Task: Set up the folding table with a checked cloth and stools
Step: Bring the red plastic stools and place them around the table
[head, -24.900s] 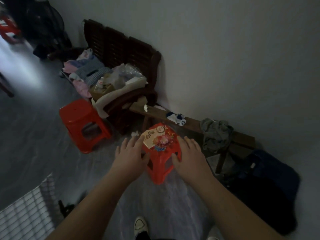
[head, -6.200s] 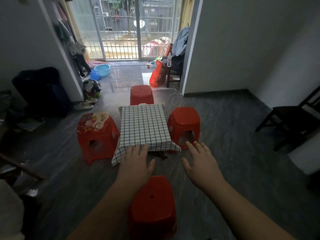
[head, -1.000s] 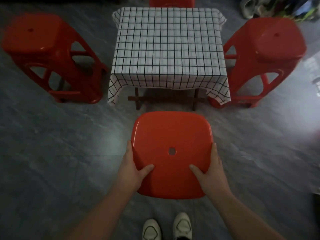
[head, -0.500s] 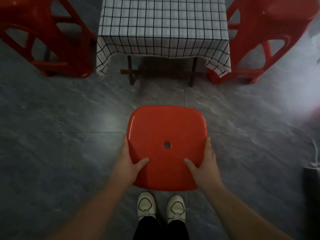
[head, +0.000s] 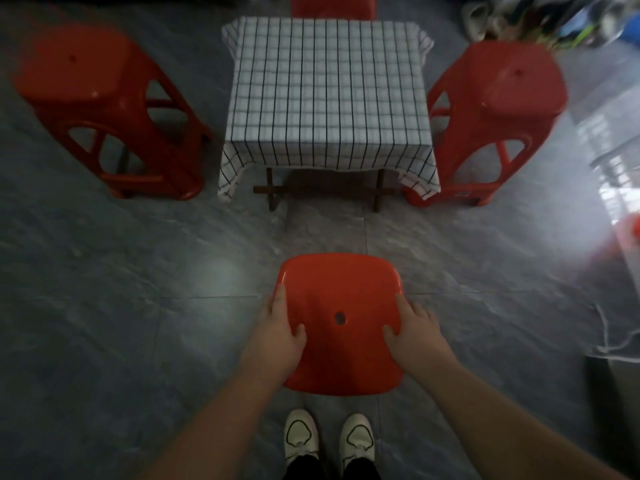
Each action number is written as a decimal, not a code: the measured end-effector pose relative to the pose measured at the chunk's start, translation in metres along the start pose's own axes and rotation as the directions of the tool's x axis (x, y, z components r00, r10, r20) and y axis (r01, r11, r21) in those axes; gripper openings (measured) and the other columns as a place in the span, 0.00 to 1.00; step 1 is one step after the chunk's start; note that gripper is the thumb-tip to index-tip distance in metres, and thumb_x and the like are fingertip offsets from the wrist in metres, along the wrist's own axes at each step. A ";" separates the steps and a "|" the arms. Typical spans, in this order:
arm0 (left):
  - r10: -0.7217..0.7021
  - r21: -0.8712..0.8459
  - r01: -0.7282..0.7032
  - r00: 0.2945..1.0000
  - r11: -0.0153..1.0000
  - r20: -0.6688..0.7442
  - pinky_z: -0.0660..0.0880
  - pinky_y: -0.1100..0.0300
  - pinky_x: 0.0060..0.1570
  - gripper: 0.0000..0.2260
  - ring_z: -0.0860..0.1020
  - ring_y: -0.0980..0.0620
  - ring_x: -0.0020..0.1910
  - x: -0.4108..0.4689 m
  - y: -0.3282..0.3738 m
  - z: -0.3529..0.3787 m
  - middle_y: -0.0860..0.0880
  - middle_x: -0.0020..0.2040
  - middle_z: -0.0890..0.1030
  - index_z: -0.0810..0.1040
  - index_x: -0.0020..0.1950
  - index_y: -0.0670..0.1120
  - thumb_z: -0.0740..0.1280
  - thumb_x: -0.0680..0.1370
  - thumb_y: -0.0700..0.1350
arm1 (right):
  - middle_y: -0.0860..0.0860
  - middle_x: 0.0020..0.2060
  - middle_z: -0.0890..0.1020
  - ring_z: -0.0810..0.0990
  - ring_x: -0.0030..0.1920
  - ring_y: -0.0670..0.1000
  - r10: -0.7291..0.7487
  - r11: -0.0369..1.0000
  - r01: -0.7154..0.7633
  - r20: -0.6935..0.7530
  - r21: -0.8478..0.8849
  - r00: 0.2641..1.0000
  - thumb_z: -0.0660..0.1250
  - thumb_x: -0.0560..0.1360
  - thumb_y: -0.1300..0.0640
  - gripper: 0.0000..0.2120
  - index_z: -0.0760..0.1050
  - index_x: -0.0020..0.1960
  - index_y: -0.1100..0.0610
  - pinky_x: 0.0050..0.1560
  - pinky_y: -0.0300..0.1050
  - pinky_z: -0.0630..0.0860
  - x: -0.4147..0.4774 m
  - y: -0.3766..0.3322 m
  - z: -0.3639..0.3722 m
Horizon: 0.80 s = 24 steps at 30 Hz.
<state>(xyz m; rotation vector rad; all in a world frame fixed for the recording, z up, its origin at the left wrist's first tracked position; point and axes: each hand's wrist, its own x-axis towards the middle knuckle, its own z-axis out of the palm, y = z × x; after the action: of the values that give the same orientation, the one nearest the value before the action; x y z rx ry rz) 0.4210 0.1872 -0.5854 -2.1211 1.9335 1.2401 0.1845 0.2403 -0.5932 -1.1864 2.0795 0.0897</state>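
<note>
A low folding table (head: 272,188) stands ahead, covered by a white cloth with dark checks (head: 329,95). Right below me is a red plastic stool (head: 341,296), seen from above, its seat with a small hole in the middle. My left hand (head: 280,336) grips the seat's left edge, thumb on top. My right hand (head: 414,336) grips the right edge the same way. A gap of floor lies between this stool and the table.
Red stools stand left (head: 100,109) and right (head: 498,109) of the table, and a third (head: 332,6) shows behind it. Shoes and clutter (head: 540,19) lie at the back right. My white shoes (head: 327,439) stand just behind the held stool. Grey tiled floor all round.
Over the last second the stool in my hands has drawn back from the table, leaving a wider strip of floor. Both hands kept their grip on the seat edges.
</note>
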 end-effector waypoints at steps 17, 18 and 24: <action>0.442 0.374 -0.340 0.867 0.863 -0.233 0.56 0.45 0.76 0.29 0.54 0.45 0.79 -0.230 0.163 -0.306 0.48 0.80 0.60 0.58 0.80 0.51 0.58 0.81 0.58 | 0.50 0.79 0.57 0.50 0.79 0.53 -0.339 0.936 0.345 -0.456 -0.073 0.823 0.55 0.78 0.42 0.32 0.53 0.80 0.48 0.78 0.57 0.54 -0.324 -0.166 -0.279; 0.455 0.385 -0.344 0.854 0.857 -0.251 0.56 0.45 0.76 0.29 0.54 0.44 0.79 -0.240 0.170 -0.315 0.48 0.80 0.60 0.57 0.80 0.51 0.58 0.81 0.58 | 0.49 0.79 0.56 0.49 0.79 0.53 -0.337 0.935 0.348 -0.479 -0.069 0.811 0.57 0.79 0.44 0.32 0.53 0.80 0.48 0.78 0.57 0.53 -0.334 -0.168 -0.291; 0.557 0.480 -0.399 0.793 0.781 -0.247 0.53 0.44 0.77 0.30 0.50 0.43 0.80 -0.276 0.219 -0.351 0.48 0.81 0.55 0.52 0.81 0.52 0.55 0.82 0.60 | 0.50 0.79 0.56 0.48 0.79 0.54 -0.291 0.948 0.312 -0.582 -0.067 0.759 0.58 0.80 0.44 0.31 0.52 0.80 0.46 0.77 0.59 0.53 -0.366 -0.160 -0.344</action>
<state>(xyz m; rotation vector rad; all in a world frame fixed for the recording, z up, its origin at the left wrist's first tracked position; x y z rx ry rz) 0.4433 0.1895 -0.0885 -1.7863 2.7387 0.3668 0.2297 0.2777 -0.0693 -1.6696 2.3456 -0.5336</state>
